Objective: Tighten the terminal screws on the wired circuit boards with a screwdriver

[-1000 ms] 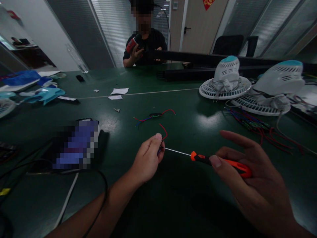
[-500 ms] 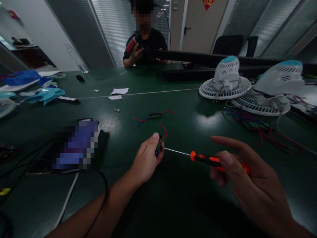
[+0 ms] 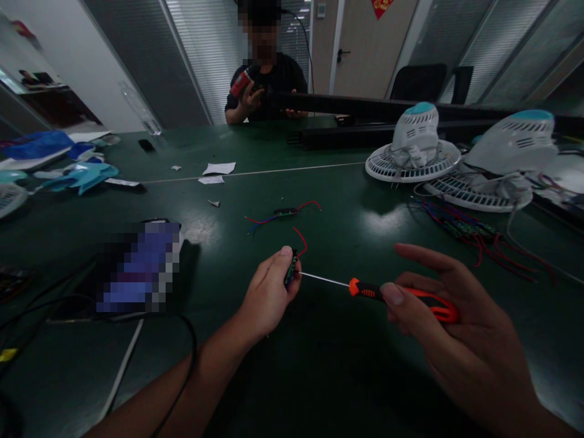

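Observation:
Pinched in my left hand is a small green circuit board with a red wire curling up from its far end. My right hand grips an orange and black screwdriver between thumb and fingers, its index finger stretched out off the handle. The screwdriver's thin shaft points left, and its tip meets the board's edge beside my left fingers; the exact contact is too small to make out. Just beyond lies a second circuit board with red and blue wires, flat on the green table.
Two white fan housings stand at the right, with a bundle of wired boards before them. A blurred-out phone-like device and black cables are at left. Paper scraps lie farther back. Across the table sits a person holding a red-and-black object.
My right thumb has slid forward along the screwdriver handle, and the handle has turned in the fingers. My left hand and the board stay in place; the view shifts slightly.

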Demonstrator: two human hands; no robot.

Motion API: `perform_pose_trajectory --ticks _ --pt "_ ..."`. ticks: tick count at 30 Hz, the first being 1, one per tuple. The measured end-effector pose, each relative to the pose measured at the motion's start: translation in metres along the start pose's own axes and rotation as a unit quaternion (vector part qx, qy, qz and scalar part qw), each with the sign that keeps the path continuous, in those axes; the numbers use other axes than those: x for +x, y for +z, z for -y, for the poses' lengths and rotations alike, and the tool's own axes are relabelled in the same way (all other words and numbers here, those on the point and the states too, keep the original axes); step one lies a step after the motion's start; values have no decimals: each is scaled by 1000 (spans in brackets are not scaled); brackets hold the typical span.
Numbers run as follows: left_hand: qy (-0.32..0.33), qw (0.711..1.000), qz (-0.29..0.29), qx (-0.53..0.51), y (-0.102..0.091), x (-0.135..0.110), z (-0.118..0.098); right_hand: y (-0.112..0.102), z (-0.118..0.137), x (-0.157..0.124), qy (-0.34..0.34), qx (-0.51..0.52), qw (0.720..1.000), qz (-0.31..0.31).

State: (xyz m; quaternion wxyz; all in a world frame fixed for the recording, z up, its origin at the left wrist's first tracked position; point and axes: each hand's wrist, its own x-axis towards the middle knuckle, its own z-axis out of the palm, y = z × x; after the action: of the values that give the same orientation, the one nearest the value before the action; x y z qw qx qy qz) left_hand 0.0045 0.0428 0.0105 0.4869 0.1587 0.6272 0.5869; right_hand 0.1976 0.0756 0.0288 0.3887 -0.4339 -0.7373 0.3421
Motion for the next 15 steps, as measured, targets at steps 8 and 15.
perform_pose_trajectory --ticks 8,15 --pt "10 1000 17 23 -2 0 2 0 3 0 -18 18 1000 -6" --pt "94 990 91 60 -5 2 5 0 0 2 18 26 999 2"
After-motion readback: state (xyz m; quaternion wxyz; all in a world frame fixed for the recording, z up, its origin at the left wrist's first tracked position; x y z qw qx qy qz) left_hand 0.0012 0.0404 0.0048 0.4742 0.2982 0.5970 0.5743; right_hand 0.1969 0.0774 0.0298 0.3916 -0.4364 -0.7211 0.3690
